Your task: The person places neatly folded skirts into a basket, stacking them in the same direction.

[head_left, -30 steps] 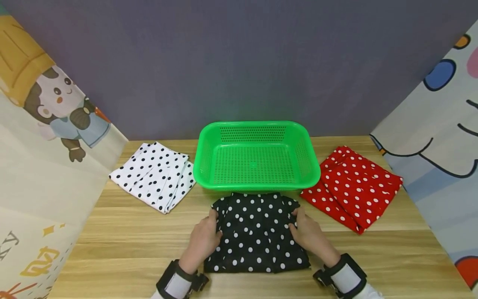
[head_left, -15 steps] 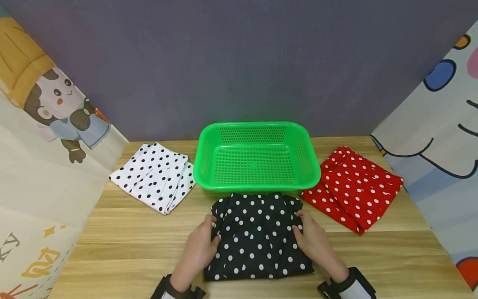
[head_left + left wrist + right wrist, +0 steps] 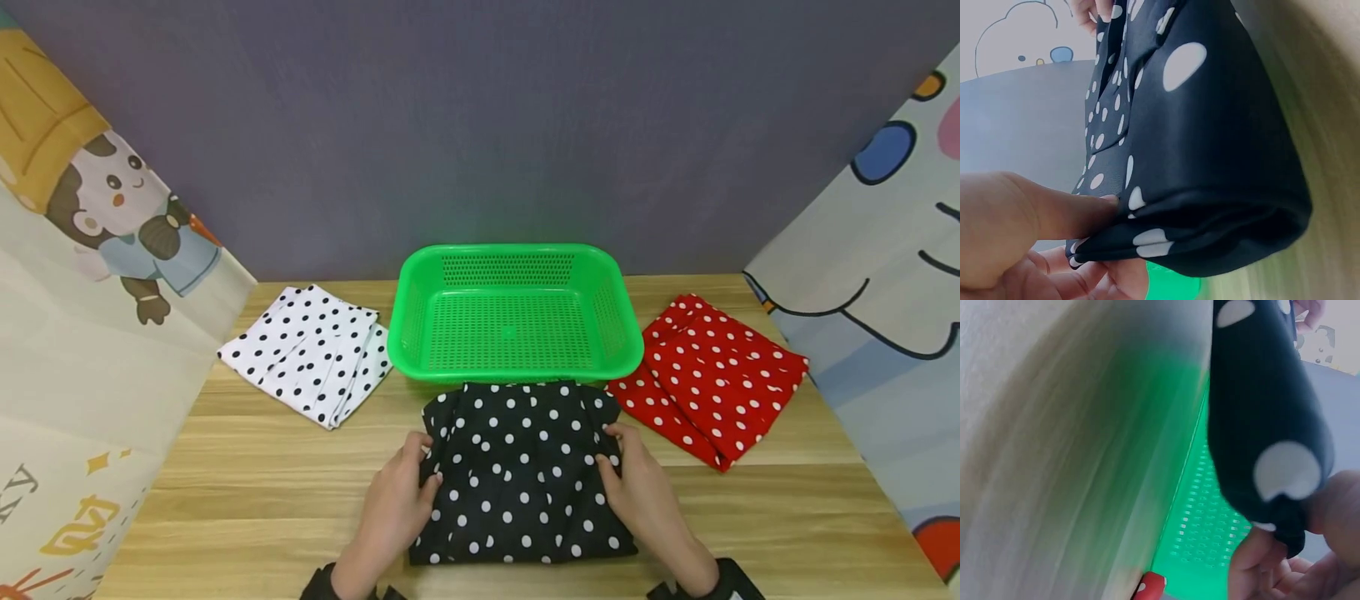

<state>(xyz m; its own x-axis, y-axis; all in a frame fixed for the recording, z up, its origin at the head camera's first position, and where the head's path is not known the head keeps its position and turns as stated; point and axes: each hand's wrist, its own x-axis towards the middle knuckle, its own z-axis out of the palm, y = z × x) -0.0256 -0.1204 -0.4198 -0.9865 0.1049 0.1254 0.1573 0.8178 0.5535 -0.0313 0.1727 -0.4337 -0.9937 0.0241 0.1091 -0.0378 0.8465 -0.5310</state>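
Observation:
A folded black cloth with white dots (image 3: 517,475) lies in front of the green basket, spread between my two hands. My left hand (image 3: 396,500) pinches its left side. The left wrist view shows that thumb (image 3: 1079,212) on top of the fabric and the fingers beneath, beside a rounded, layered fold (image 3: 1229,219). On the opposite side my right hand (image 3: 647,496) pinches the right edge. Up close in the right wrist view, a bunched corner of the cloth (image 3: 1288,525) sits between thumb and fingers. The cloth's far edge comes right up to the basket's near rim.
The green plastic basket (image 3: 517,372) stands at the back middle, against a grey partition (image 3: 510,133). A folded white cloth with black dots (image 3: 307,354) is left of it, a folded red cloth with white dots (image 3: 720,375) right. Printed panels flank the wooden table (image 3: 247,500).
My right hand has shifted right, drawing the black cloth's right side outward, so it lies wider and smoother. The left hand has moved slightly left and still holds its side. Basket and other cloths stay put.

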